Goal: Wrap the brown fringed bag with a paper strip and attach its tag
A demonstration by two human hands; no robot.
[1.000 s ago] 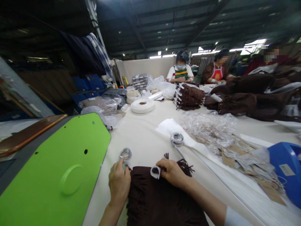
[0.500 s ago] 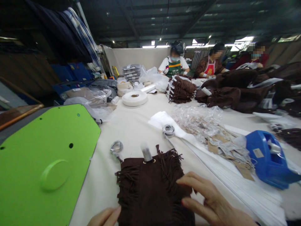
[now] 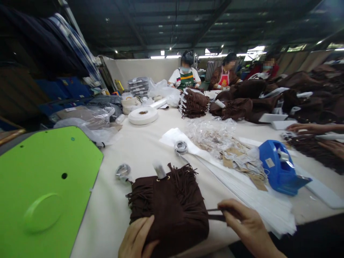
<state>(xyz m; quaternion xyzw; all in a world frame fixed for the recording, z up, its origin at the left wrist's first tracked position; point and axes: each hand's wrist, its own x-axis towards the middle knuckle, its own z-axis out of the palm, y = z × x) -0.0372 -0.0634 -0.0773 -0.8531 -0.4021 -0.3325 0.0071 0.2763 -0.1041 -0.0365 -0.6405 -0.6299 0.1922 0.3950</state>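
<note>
A dark brown fringed suede bag (image 3: 168, 206) lies on the cream table (image 3: 134, 150) in front of me. My left hand (image 3: 137, 238) rests on its near left edge, fingers together and flat on the fabric. My right hand (image 3: 245, 224) is to the right of the bag, fingers pinched on a thin brown strap (image 3: 215, 214) that runs out from the bag's side. A small white wrapped piece (image 3: 159, 169) sticks up at the bag's top, and a silvery ring (image 3: 123, 170) lies just beyond its left corner.
A bright green panel (image 3: 45, 193) fills the left. White sheets (image 3: 242, 186), a blue tape dispenser (image 3: 279, 166), tags and clear plastic lie to the right. A white tape roll (image 3: 143, 115) and stacked brown bags (image 3: 194, 103) sit farther back, where other people work. Another person's hands (image 3: 309, 129) reach in at the right.
The view has swung right. My hands left the bag's top edge and came down to its near end; the right hand closed on the strap, the left settled on the fabric.
</note>
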